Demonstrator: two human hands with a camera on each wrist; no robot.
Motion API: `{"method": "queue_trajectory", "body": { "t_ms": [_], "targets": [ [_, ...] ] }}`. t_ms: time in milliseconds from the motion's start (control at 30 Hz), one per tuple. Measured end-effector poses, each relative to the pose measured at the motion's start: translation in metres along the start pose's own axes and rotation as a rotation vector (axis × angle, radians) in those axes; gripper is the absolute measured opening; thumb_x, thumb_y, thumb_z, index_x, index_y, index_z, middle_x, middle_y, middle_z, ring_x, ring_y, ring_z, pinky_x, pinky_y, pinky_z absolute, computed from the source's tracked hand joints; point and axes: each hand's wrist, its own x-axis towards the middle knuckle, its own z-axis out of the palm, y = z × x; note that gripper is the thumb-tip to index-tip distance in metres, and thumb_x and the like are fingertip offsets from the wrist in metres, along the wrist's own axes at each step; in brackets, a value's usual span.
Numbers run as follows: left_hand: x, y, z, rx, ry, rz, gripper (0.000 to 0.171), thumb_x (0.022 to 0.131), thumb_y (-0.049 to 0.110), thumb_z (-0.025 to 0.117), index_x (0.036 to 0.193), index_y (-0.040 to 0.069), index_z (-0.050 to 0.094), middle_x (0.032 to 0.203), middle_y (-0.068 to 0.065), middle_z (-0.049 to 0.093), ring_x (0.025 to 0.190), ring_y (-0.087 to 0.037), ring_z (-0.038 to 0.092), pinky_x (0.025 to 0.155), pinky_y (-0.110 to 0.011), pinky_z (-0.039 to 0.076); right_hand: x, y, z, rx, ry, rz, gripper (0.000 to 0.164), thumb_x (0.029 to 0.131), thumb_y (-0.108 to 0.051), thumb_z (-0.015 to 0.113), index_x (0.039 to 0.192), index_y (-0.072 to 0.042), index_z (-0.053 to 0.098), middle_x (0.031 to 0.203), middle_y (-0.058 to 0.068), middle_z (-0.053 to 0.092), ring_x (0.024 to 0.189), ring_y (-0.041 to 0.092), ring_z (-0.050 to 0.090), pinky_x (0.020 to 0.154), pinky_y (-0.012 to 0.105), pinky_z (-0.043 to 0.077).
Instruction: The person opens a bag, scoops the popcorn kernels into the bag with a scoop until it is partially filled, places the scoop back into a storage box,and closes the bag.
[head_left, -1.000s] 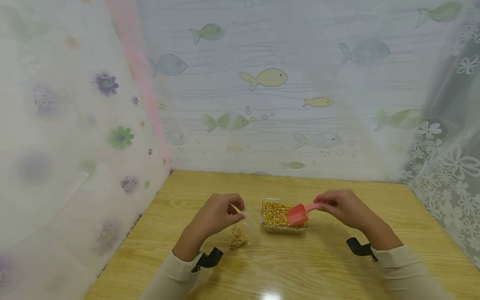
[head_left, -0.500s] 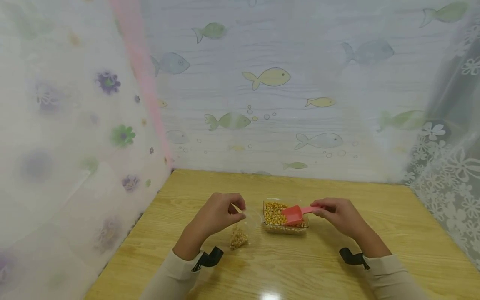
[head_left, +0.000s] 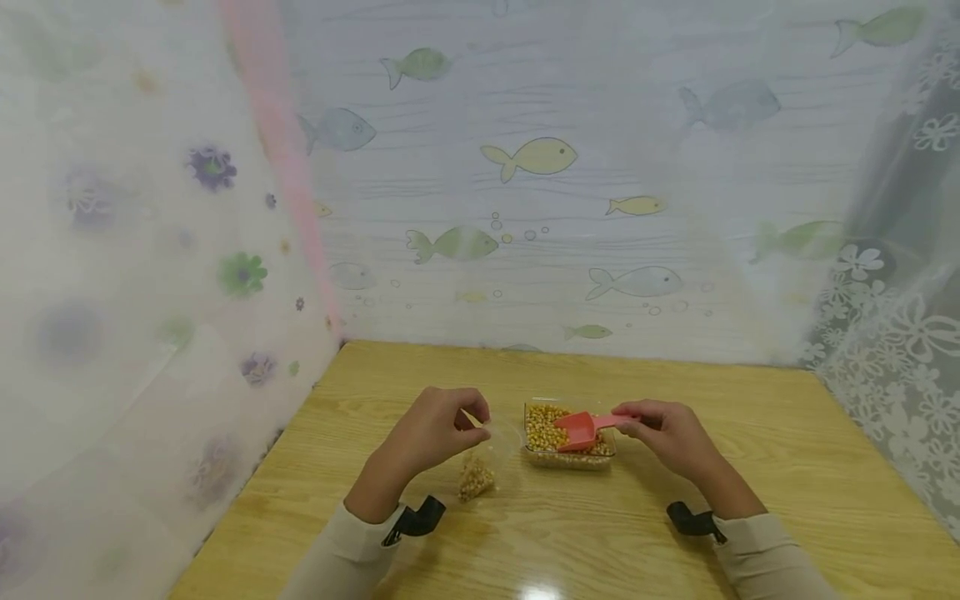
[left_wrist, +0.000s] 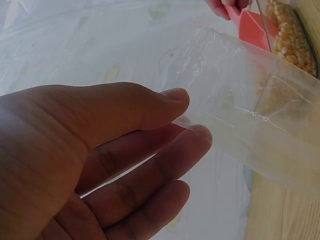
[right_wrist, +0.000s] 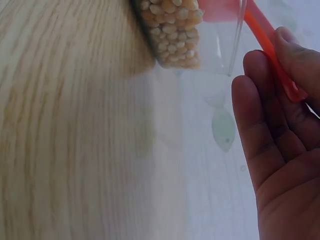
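Observation:
My left hand pinches the edge of a clear plastic bag between thumb and fingertips. Corn kernels fill the bag's lower end, close over the table. To its right stands a rectangular glass container of yellow corn kernels. My right hand grips the handle of a pink scoop, thumb on top. The scoop's blade lies among the kernels in the container. In the right wrist view the red-pink handle runs between thumb and fingers, beside the glass wall.
The wooden table runs back to a curtain printed with fish. Flower-patterned sheeting hangs along the left, with lacy floral sheeting on the right. Black wrist mounts sit below both hands.
My right hand has moved left with the scoop, pushing its blade further across the kernels toward the container's left side. My left hand and the bag have stayed in place.

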Motion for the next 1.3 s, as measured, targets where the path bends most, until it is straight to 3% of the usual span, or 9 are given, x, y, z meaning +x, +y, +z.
{"method": "queue_trajectory", "body": {
  "t_ms": [467,767,1067,1300],
  "targets": [
    [-0.003,-0.002,0.0,0.002,0.001,-0.005,0.011,0.092,0.016,0.081,0.096,0.02,0.071,0.091,0.009,0.071,0.081,-0.01,0.074,0.068,-0.024,0.058,-0.001,-0.002,0.011,0.011,-0.007,0.013,0.025,0.099,-0.023,0.072,0.119,-0.009,0.077,0.11,0.007,0.077,0.082,0.021,0.074,0.066,0.025,0.059],
    [-0.002,-0.002,-0.001,0.006,-0.002,0.006,0.011,0.092,0.017,0.081,0.097,0.019,0.072,0.092,0.008,0.072,0.081,-0.01,0.074,0.068,-0.023,0.058,-0.003,0.005,0.003,0.062,-0.005,0.091,0.025,0.099,-0.02,0.072,0.121,-0.009,0.076,0.097,0.006,0.077,0.082,0.023,0.073,0.058,0.027,0.055],
    [-0.002,-0.002,-0.002,-0.005,0.001,0.01,0.011,0.092,0.017,0.081,0.096,0.02,0.071,0.092,0.009,0.072,0.082,-0.01,0.074,0.067,-0.024,0.058,-0.004,0.01,-0.001,0.149,0.007,0.102,0.028,0.1,-0.02,0.07,0.124,-0.006,0.075,0.109,0.013,0.078,0.09,0.008,0.074,0.076,0.035,0.063],
    [-0.002,0.0,-0.002,0.0,0.0,0.011,0.012,0.092,0.017,0.081,0.096,0.022,0.071,0.092,0.009,0.072,0.081,-0.009,0.074,0.068,-0.023,0.058,-0.005,0.014,-0.001,0.24,0.01,0.119,0.032,0.103,-0.019,0.067,0.126,0.002,0.071,0.114,0.019,0.076,0.094,0.015,0.077,0.082,0.037,0.064]
  ]
}}
